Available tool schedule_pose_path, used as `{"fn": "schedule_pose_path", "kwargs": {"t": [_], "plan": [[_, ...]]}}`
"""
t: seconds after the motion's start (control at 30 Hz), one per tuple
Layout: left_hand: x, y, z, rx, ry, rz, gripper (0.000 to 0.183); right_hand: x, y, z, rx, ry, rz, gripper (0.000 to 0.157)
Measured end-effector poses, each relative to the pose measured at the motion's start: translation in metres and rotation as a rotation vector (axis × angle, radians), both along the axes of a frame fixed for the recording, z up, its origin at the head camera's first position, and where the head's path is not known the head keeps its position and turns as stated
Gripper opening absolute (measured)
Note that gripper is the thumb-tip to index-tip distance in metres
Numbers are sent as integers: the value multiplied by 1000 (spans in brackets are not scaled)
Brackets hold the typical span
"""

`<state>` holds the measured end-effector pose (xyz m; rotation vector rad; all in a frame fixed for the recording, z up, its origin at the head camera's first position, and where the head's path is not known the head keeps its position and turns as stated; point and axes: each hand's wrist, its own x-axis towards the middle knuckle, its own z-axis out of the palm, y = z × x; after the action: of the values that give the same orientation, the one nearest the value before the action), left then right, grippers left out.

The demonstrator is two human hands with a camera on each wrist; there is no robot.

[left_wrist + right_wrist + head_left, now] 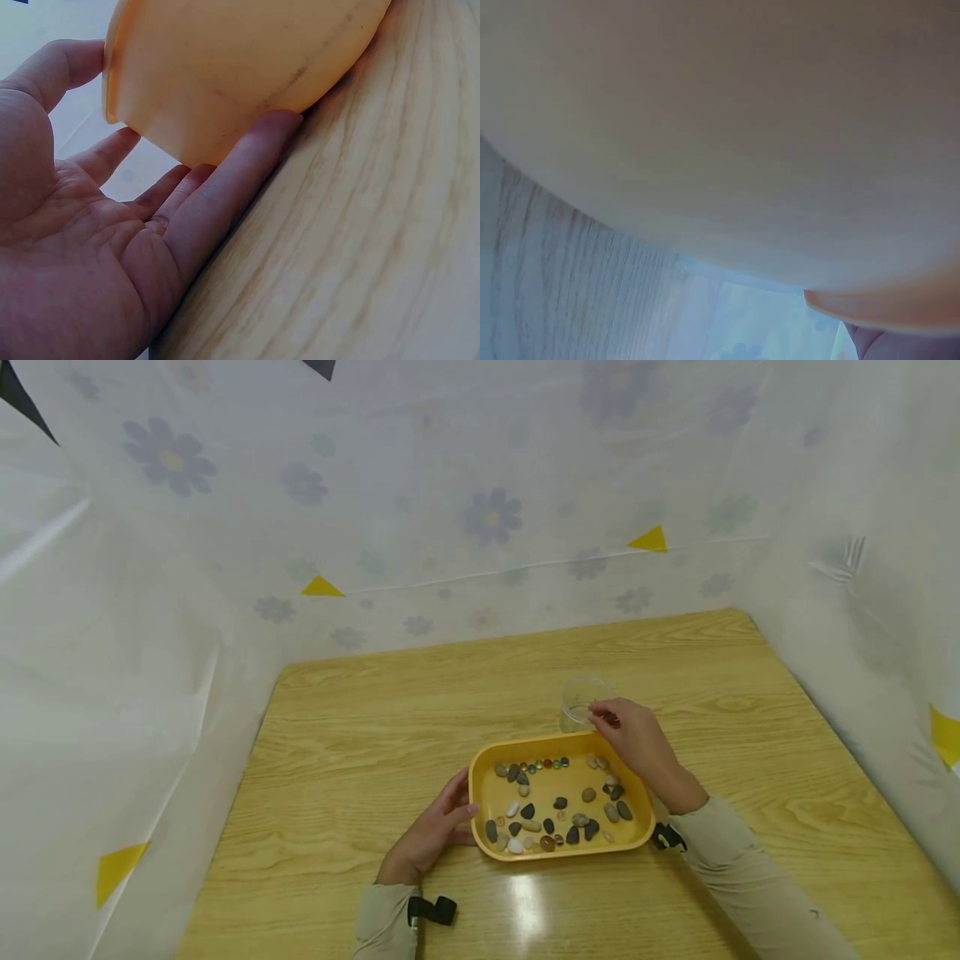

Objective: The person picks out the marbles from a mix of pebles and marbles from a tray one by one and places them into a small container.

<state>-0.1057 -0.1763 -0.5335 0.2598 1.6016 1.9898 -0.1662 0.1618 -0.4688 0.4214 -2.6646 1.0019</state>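
A yellow tray [562, 853] stands on the wooden table, with pebbles [532, 826] and a row of glass marbles [547, 764] inside. My left hand [435, 827] holds its left end. In the left wrist view the thumb [71, 64] meets the rim and other fingers lie against the outer wall [217, 82]. Beyond the tray's far edge stands a clear cup [573, 702]. My right hand [637, 739] reaches over the tray's far right corner, its thumb and fingertips bent together at the cup's near rim. Anything between those fingertips is too small to make out.
The wooden table [360, 735] extends around the tray. White sheeting with flower prints [491, 517] encloses its back and sides. Black straps [432, 910] hang at both wrists. In the right wrist view the tray's wall [720, 135] blocks most of the scene.
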Motion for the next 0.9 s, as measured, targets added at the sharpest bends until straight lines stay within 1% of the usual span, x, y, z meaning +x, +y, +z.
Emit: {"fn": "schedule_pose_path", "kwargs": {"t": [0.17, 0.4, 0.57, 0.7, 0.8, 0.9], "plan": [[0, 0, 1, 3, -1, -1, 57, 1, 1, 0, -13, 39, -2, 17], [1, 0, 2, 6, -5, -2, 58, 2, 1, 0, -14, 43, -18, 15], [1, 0, 3, -3, -14, 4, 58, 5, 0, 2, -25, 48, -10, 13], [2, 1, 3, -7, -16, 6, 59, 9, -4, 3, -26, 31, 0, 14], [1, 1, 2, -11, -9, 6, 59, 12, -7, 4, -21, 3, 3, 15], [1, 1, 1, -21, -5, 5, 58, 16, -10, 3, -12, -18, 26, 15]]}}
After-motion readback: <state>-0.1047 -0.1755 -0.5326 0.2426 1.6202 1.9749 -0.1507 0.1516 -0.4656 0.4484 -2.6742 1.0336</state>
